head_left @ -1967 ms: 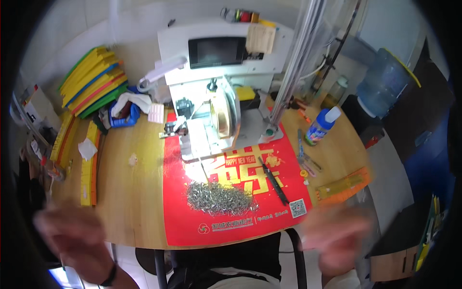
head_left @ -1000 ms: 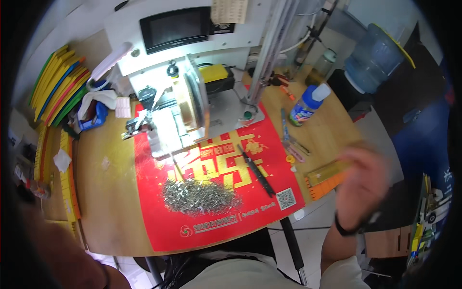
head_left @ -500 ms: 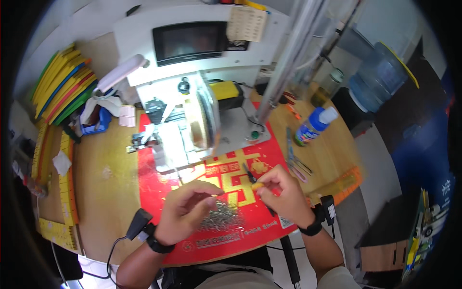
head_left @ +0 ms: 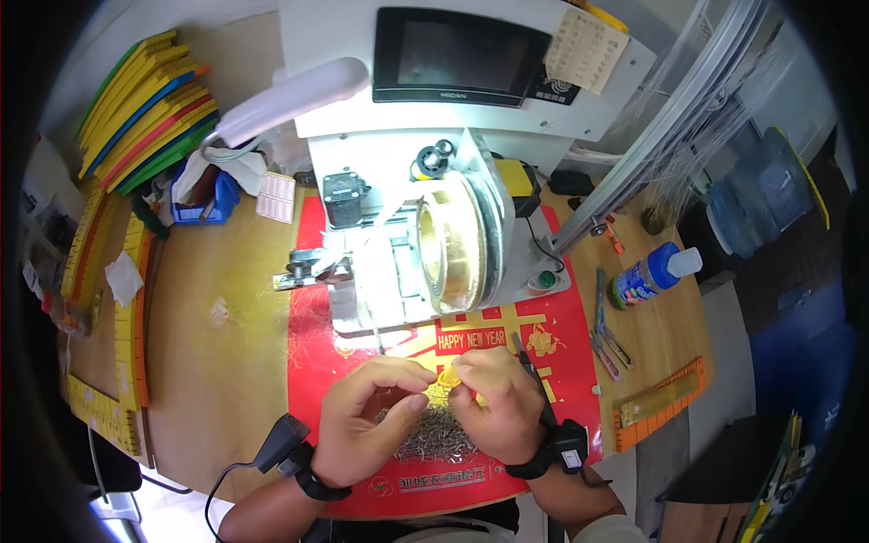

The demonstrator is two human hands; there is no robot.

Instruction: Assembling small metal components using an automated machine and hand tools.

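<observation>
My right hand (head_left: pixel 496 404) pinches a small, bright yellow piece (head_left: pixel 447 376) between thumb and fingertips; its exact kind is not clear. Close on its left, my left hand (head_left: pixel 373 418) is curled, with thumb and index fingertips near each other beside the yellow piece. Anything between those tips is too small to make out. Beneath both hands a loose pile of small silvery wire-like metal pieces (head_left: pixel 433 437) lies on a red printed mat (head_left: pixel 312 380). A slim black tool (head_left: pixel 527 355) rests on the mat beyond my right hand.
A white machine with a dark screen (head_left: pixel 453 56) and a gold reel (head_left: pixel 445 244) stands ahead, under a lamp (head_left: pixel 290 100). To the right are a blue bottle (head_left: pixel 647 276), scissors (head_left: pixel 608 348) and an orange tray (head_left: pixel 661 404). Stacked yellow trays (head_left: pixel 149 109) stand far left.
My right hand has moved left with the yellow piece, bringing it to my left fingertips. My left hand has shifted slightly. The view has moved closer to the machine.
</observation>
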